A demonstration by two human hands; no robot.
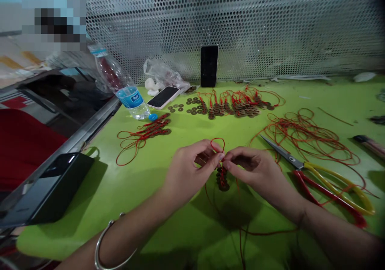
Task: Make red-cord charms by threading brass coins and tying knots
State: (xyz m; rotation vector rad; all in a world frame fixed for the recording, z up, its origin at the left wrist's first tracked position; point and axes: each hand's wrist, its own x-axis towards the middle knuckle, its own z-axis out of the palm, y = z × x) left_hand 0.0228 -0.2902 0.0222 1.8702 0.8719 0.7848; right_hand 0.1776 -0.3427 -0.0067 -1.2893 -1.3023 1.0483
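Note:
Both hands meet over the middle of the green table [186, 238]. My left hand [189, 172] pinches a red cord [217, 142] that loops up above the fingertips. My right hand [255, 170] pinches the same cord from the other side, thumb and forefinger pressed together. A short string of brown holed coins [221, 178] hangs on the cord just below the fingertips. The cord's loose ends trail down toward the table's front edge.
Scissors [319, 178] with yellow and red handles lie right of my hands, beside a tangle of red cord [309, 138]. Finished coin strings [240, 105] and loose coins [192, 105] lie at the back. A water bottle [126, 89], two phones [164, 97] [209, 65] and a black box [51, 190] stand left and behind.

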